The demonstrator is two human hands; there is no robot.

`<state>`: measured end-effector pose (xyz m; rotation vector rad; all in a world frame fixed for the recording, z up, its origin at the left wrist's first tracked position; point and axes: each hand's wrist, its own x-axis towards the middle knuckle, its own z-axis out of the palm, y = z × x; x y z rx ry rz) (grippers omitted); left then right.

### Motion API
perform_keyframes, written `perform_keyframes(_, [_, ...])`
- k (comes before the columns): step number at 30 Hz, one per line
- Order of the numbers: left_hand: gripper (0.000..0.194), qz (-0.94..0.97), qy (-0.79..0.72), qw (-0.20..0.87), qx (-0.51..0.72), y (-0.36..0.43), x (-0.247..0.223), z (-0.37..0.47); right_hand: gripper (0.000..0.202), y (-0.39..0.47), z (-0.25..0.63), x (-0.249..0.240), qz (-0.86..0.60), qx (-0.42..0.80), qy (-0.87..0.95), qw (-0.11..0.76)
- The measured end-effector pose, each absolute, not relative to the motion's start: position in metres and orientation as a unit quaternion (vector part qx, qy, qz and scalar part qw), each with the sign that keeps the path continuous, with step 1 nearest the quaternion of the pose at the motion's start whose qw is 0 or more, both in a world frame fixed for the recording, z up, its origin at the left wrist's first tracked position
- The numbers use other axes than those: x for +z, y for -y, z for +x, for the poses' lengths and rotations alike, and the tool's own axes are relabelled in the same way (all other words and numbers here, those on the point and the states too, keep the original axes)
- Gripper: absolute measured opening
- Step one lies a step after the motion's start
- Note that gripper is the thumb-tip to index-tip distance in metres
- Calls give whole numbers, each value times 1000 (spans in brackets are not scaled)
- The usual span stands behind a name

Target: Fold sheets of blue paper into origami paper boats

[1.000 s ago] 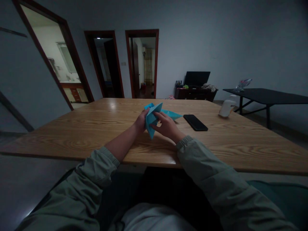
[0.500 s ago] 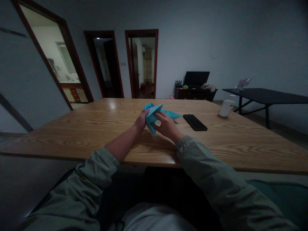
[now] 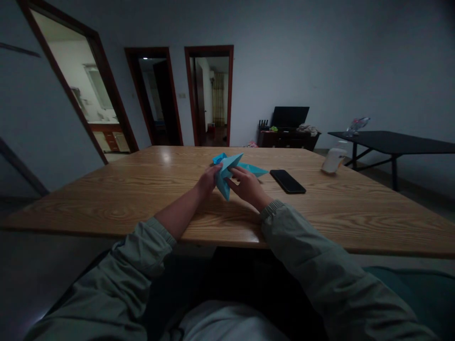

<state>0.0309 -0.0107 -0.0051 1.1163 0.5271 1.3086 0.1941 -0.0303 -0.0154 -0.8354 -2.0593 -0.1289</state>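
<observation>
A folded light-blue paper piece (image 3: 224,175) with pointed flaps is held just above the wooden table, in the middle of the head view. My left hand (image 3: 209,179) grips its left side, the thumb on the paper. On the right side, my right hand (image 3: 246,185) has its fingers at the folds, with thumb and forefinger around a flap; some fingertips are hidden by the paper. Behind my right hand, another blue pointed paper part (image 3: 255,169) reaches right, and whether it joins the held piece cannot be told.
On the wooden table (image 3: 142,199) a black phone (image 3: 287,181) lies right of my hands. Farther right stands a whitish translucent bottle (image 3: 333,158). Beyond the table are a black table (image 3: 394,142) and a television (image 3: 290,117) on a dark cabinet.
The paper's upper tip has moved slightly right and its lower flap slightly left, with the folds turned a little. Both hands keep nearly the same place.
</observation>
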Motion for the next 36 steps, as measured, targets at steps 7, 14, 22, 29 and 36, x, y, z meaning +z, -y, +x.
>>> perform_keyframes(7, [25, 501, -233, 563, 615, 3, -10, 28, 44, 30, 191, -18, -362, -66, 805, 465])
perform_keyframes(14, [24, 477, -216, 594, 611, 8, -6, 30, 41, 32, 192, -17, -368, -98, 802, 460])
perform_keyframes(22, [24, 484, -207, 600, 603, 10, -6, 30, 35, 32, 195, -15, -349, -116, 821, 436])
perform_keyframes(29, [22, 488, -218, 602, 593, 10, -8, 30, 29, 34, 195, -13, -367, -101, 820, 427])
perform_keyframes(36, [24, 501, -234, 594, 584, 14, -5, 30, 36, 31, 193, -15, -379, -68, 795, 468])
